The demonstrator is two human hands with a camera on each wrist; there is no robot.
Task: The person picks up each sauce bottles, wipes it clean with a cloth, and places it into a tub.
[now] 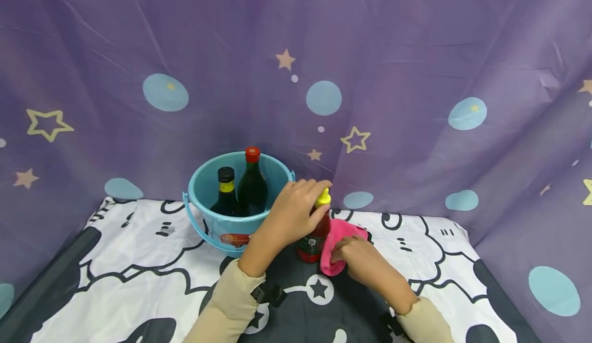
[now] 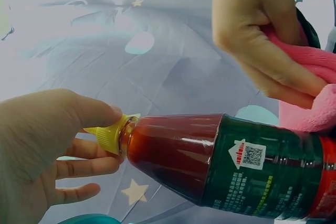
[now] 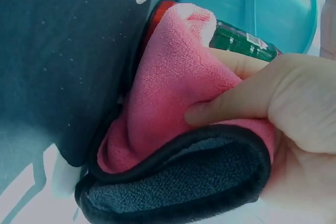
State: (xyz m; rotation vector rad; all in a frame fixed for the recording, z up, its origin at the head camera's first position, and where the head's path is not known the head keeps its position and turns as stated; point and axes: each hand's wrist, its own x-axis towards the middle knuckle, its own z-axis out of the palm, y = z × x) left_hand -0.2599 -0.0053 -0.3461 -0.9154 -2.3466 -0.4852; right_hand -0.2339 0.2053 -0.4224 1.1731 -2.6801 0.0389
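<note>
Your left hand (image 1: pixel 296 209) is holding a yellow, ribbed plastic cap (image 2: pixel 109 137) at the top of a bottle; its grip is pinching the cap between thumb and forefinger, while the other fingers are extending loosely past it. The bottle, a clear one with reddish-brown contents and a dark green label (image 2: pixel 262 169), is standing roughly upright on the table's covering, just to the right of the bucket described below.

Your right hand (image 1: pixel 358 258) is grasping a fluffy pink cloth with a dark grey underside and black trim (image 3: pixel 173 77); its grip is closing over the folds, thumb pressing on the pink face. The cloth is lying against the bottle's right side, near its base.

A round, light-blue plastic bucket (image 1: pixel 215 228) is standing to the left of the bottle. Inside it, two dark bottles are leaning close together: one with a black cap and yellow neck band (image 1: pixel 226 203), the other with a red cap (image 1: pixel 252 186).

A black-and-white cartoon-print covering (image 1: pixel 139 245) is spreading over the table, and a purple curtain with stars and blue spots (image 1: pixel 393 50) is hanging behind.
</note>
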